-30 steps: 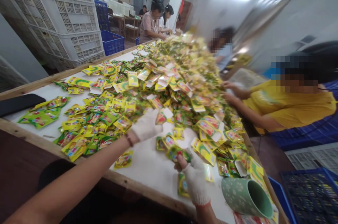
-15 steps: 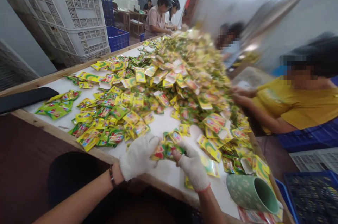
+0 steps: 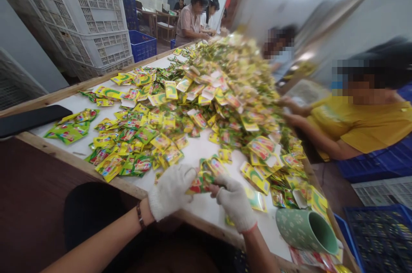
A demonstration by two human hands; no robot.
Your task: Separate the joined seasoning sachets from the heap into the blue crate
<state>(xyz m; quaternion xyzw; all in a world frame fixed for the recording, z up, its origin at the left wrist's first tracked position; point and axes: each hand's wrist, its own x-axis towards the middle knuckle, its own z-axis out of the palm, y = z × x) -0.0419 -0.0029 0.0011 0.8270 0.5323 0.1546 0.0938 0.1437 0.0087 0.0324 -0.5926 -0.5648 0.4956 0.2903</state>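
Observation:
Near the front edge of the white-topped table (image 3: 141, 183), my gloved left hand (image 3: 172, 191) pinches one end of a small green and red packet (image 3: 200, 184). My right hand (image 3: 234, 200), in a white glove that leaves some fingertips bare, grips the packet's other end. Yellow and green packets (image 3: 212, 163) lie just beyond my fingers. A heap of similar packets (image 3: 225, 88) spreads over the table, with loose yellow cards (image 3: 255, 176) among them. A yellow and green card (image 3: 257, 200) rests right of my right hand.
A green flowered mug (image 3: 305, 230) lies on its side at the right front. A dark phone (image 3: 35, 119) rests at the left edge. White crates (image 3: 93, 15) are stacked at the back left. A co-worker in yellow (image 3: 347, 127) sits at the right; other people work farther back.
Both hands stay at nearly the same spot, with the packet between them turned slightly and my fingers closer around it. The co-worker in yellow has shifted a little.

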